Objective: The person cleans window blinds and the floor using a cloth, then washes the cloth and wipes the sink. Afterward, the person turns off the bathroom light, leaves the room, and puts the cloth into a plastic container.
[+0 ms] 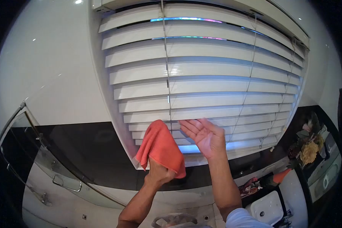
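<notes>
A red-orange cloth [160, 143] is bunched in my left hand [159, 174], and its upper part lies against the lower slats of the white window blind [205, 70]. Most of my left fingers are hidden by the cloth. My right hand [204, 137] is open, palm towards me, with its fingertips at the lower edge of a slat just right of the cloth. Whether those fingertips touch the slat I cannot tell. Thin cords run down across the slats, which are tilted nearly closed, with bluish light showing through some gaps.
At the lower left stands a glass shower door [45, 148] with a metal handle [66, 184]. On the lower right are a white washbasin [266, 209], an orange cone-shaped object [281, 176] and yellow flowers [309, 152]. A dark tile band [79, 150] runs along the wall.
</notes>
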A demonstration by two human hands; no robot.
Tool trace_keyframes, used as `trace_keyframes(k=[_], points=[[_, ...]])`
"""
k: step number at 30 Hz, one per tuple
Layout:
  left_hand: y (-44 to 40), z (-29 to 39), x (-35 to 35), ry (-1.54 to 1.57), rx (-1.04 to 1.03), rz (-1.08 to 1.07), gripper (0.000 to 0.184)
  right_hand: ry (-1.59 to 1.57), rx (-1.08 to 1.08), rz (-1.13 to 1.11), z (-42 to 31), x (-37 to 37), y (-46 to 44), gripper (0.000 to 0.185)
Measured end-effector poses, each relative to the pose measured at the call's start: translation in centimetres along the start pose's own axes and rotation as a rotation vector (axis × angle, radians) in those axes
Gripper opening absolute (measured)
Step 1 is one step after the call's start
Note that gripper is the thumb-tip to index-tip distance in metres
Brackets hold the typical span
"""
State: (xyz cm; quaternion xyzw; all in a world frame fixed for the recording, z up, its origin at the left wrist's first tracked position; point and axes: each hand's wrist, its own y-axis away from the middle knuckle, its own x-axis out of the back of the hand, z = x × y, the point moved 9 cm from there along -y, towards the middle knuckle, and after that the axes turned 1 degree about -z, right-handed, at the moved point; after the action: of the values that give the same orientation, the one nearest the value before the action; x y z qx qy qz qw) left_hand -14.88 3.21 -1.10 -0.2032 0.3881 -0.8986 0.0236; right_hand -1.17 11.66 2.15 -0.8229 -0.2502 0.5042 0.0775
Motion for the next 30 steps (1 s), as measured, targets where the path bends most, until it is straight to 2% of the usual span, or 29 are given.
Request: trace_keyframes(k=[2, 3, 5, 7, 9, 11, 13, 15, 16, 17, 19, 20, 21, 23, 24, 25, 26, 27, 30], points=[[-0.2, 3.6, -0.5, -0.034, -0.163, 0.097, 0.055, -0.031, 0.093, 0.053, -2.1, 1.4, 0.8, 0.03], [-0.7, 3.7, -1.3, -0.032, -0.164, 0.089, 0.055, -0.068, 0.176, 0.103, -3.3, 2.4, 1.2, 0.032], [-1.8, 3.6, -4.9, -0.315, -0.192, -0.119, 0.068, -0.074, 0.203, 0.123, -4.9, 3.1, 0.3, 0.036], [-4.4, 4.1, -6.7, -0.355, -0.181, -0.128, 0.067, 0.031, 0.199, 0.164, -5.9, 3.3, -0.5, 0.043], [-6.9, 5.0, -8.2, -0.437, -0.231, -0.203, 0.069, 0.055, 0.213, 0.227, -6.0, 3.8, -0.7, 0.042], [-7.8, 4.6, -8.9, -0.566, -0.191, -0.148, 0.071, 0.212, 0.233, 0.258, -6.2, 4.4, -0.9, 0.041], [-8.1, 3.5, -9.1, -0.692, -0.147, -0.098, 0.073, 0.187, 0.224, 0.213, -6.6, 4.1, -0.8, 0.04], [-8.6, 0.5, -7.7, -0.442, 0.089, -0.079, 0.079, 0.016, 0.194, 0.175, -6.4, 3.3, -0.6, 0.038], [-9.7, 1.5, -6.4, -0.351, -0.051, 0.024, 0.074, 0.016, 0.202, 0.175, -6.4, 3.0, -0.8, 0.038], [-10.3, 1.6, -6.7, -0.348, -0.059, 0.019, 0.074, 0.003, 0.178, 0.156, -6.1, 2.6, -1.0, 0.037], [-10.8, 3.9, -6.3, -0.371, -0.05, 0.054, 0.06, -0.012, 0.146, 0.147, -5.9, 3.0, -0.8, 0.037], [-11.0, 4.7, -7.5, -0.461, 0.055, -0.11, 0.057, 0.033, 0.144, 0.145, -5.7, 3.5, -1.1, 0.036], [-10.9, 4.2, -8.4, -0.463, 0.055, -0.106, 0.057, 0.079, 0.144, 0.138, -5.5, 4.1, -1.6, 0.035], [-9.6, 7.3, -9.8, -0.677, -0.422, 0.138, 0.052, 0.191, 0.161, 0.196, -5.9, 5.2, -1.7, 0.032], [-10.0, 4.6, -9.8, -0.546, -0.071, -0.151, 0.048, 0.099, 0.185, 0.18, -6.2, 3.9, -1.2, 0.03], [-10.2, 4.8, -9.0, -0.544, -0.072, -0.153, 0.048, 0.003, 0.213, 0.17, -6.6, 3.3, -0.8, 0.029], [-10.6, 4.4, -8.3, -0.58, 0.002, -0.154, 0.049, 0.059, 0.13, 0.076, -5.9, 3.3, -1.1, 0.031], [-10.8, 3.8, -8.2, -0.611, 0.078, -0.156, 0.05, 0.058, 0.141, 0.091, -6.0, 4.0, -0.9, 0.031], [-9.2, 6.1, -9.2, -0.527, -0.208, -0.051, 0.055, 0.097, 0.169, 0.132, -6.1, 3.7, -0.6, 0.029]])
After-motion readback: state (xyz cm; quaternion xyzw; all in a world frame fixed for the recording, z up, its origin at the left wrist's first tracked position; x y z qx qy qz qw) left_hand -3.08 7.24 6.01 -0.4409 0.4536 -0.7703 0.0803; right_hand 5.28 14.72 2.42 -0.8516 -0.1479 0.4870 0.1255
